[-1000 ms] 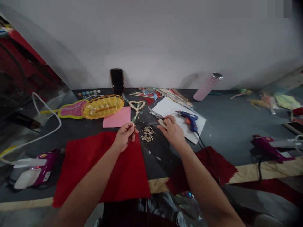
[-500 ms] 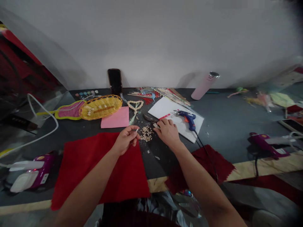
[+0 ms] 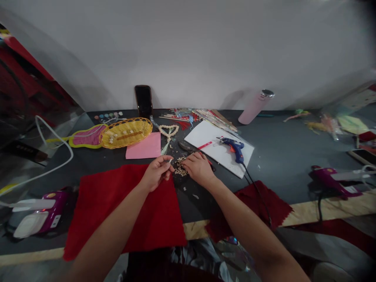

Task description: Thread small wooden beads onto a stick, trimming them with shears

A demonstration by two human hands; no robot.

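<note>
My left hand is pinched, holding a small white piece between thumb and index finger above the edge of a red cloth. My right hand reaches down with bunched fingers at the right side of a pile of small pale wooden pieces; whatever lies under its fingertips is hidden. Just behind that hand lie red-handled pliers, partly covered by it. A heart-shaped string of pale beads with a tassel rests beyond the pile.
A blue glue gun lies on a white board, its cord running forward. A yellow woven basket overlaps pink paper. A phone leans on the wall; a pink bottle stands right. Purple devices flank the table.
My right hand has moved left and slightly toward me, from beside the pliers onto the pile of pieces. My left hand keeps its pinch on the white piece in nearly the same place.
</note>
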